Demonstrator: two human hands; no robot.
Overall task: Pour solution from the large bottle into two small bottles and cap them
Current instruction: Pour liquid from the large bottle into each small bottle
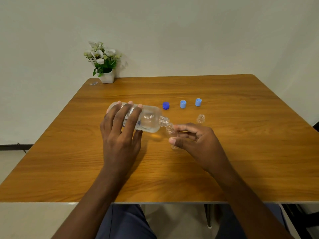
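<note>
My left hand (120, 133) is wrapped over the large bottle (146, 120), fingers spread across its labelled side and the thumb tucked underneath, so the grip is closed around the body but the fingers lie long and loose instead of clenched. I hold the bottle tipped almost flat above the wooden table (224, 161), its open neck pointing to my right and slightly down, and a little clear liquid pools along its lower side. My right hand (195, 138) pinches the first small bottle (171, 133) between thumb and forefinger, with the other fingers curled in behind; the hand is mostly closed, only the pinch doing the work. That small bottle stands roughly upright, tilted a touch toward the large one, and its threaded mouth sits just beside and below the big bottle's neck, nearly touching it. I cannot tell whether liquid is running between them. The second small bottle (200, 118) stands open and untouched, farther back on my right. Beyond it a dark blue cap (165, 105) and two light blue caps (183, 104) (198, 102) sit in a row, apart from each other.
</note>
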